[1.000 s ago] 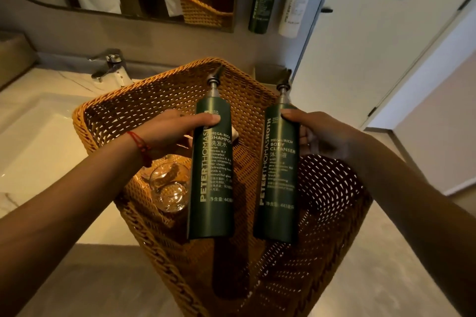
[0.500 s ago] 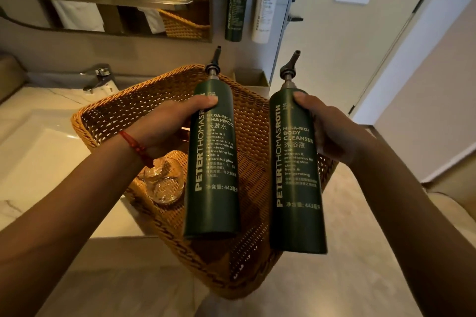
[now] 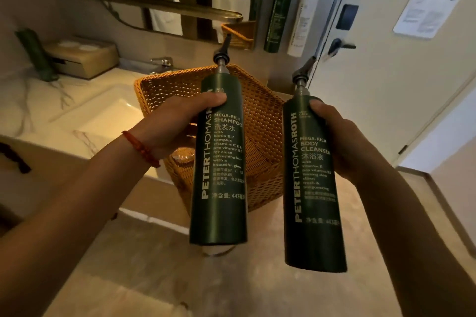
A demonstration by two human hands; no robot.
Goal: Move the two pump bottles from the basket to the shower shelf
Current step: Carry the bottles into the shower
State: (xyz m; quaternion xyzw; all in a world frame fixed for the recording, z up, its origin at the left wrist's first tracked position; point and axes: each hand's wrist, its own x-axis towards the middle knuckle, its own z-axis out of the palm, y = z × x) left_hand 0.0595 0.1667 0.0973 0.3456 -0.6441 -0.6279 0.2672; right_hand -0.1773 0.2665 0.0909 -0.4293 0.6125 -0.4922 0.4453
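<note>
Two tall dark green pump bottles are held upright in the air. My left hand (image 3: pixel 175 123) grips the shampoo bottle (image 3: pixel 219 175) near its top. My right hand (image 3: pixel 342 144) grips the body cleanser bottle (image 3: pixel 311 188) the same way, a little lower and to the right. Behind them the woven orange basket (image 3: pixel 262 121) stands on the corner of the marble counter (image 3: pixel 85 116), with a clear glass (image 3: pixel 181 156) inside it. Both bottles are out of the basket. No shower shelf is in view.
A sink and tap (image 3: pixel 161 62) lie left of the basket, with a tissue box (image 3: pixel 82 58) and a green object (image 3: pixel 36 54) further left. A green bottle (image 3: pixel 277 23) and a white bottle (image 3: pixel 302 23) hang on the wall. The door (image 3: pixel 386 59) with its handle (image 3: pixel 340 46) stands to the right.
Both hands have lifted the bottles up out of the basket and drawn them back toward me. The view has pulled away, so the basket looks smaller and farther off.
</note>
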